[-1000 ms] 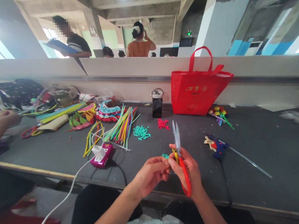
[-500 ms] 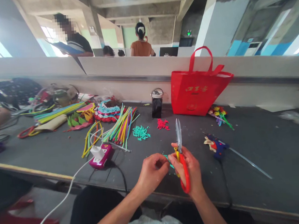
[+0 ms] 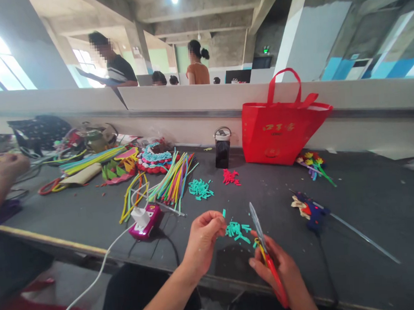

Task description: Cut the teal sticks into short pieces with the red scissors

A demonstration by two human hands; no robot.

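My left hand [image 3: 207, 237] pinches a small teal piece [image 3: 224, 213] that sticks up from the fingertips. My right hand [image 3: 280, 263] is wrapped round red-and-yellow scissors [image 3: 278, 282], whose blades point up and away from me. On the dark table between and just beyond my hands lies a loose heap of cut teal pieces [image 3: 237, 230]. Farther back are a second teal pile [image 3: 200, 188] and a small pile of red pieces [image 3: 231, 177].
A purple power strip [image 3: 145, 221], coloured strips [image 3: 171, 181] and finished crafts lie left. A black bottle [image 3: 222, 149] and red bag [image 3: 283, 133] stand behind. A glue gun [image 3: 314, 213] lies right. Another person's hand [image 3: 11, 168] is far left.
My hands have moved apart, the right one with the scissors going down and right. The teal heap is now uncovered, and a teal piece shows in my left fingertips. The view has shifted slightly.
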